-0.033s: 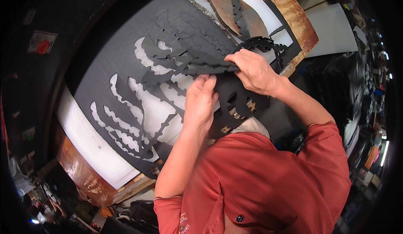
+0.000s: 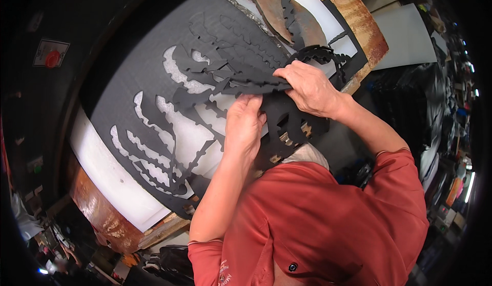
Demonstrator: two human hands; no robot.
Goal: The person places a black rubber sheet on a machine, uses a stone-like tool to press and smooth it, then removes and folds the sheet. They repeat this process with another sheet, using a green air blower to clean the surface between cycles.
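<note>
Several thin black strips with notched edges [image 2: 256, 83] lie bunched together, fanning out to the left over a cut black sheet [image 2: 138, 55]. My right hand [image 2: 310, 88] is closed round the right end of the bunch, its thumb along the top. My left hand [image 2: 243, 127] is just below, its thumb and fingertips pinched together at the lower edge of the bunch; the strips partly hide these fingertips. Curved openings with scalloped edges run through the sheet. Beneath it shows a white board [image 2: 115, 176].
A brown, sole-shaped curved piece [image 2: 269, 6] lies at the far side, with a notched black strip [image 2: 292, 22] across it. Rusty brown table edges [image 2: 95, 204] show at left and upper right. A red button [image 2: 52, 58] is on the dark panel at left.
My left fingertips have shifted very slightly down and left, and the bunched strips sit a little differently between my hands. My right hand has stayed almost still.
</note>
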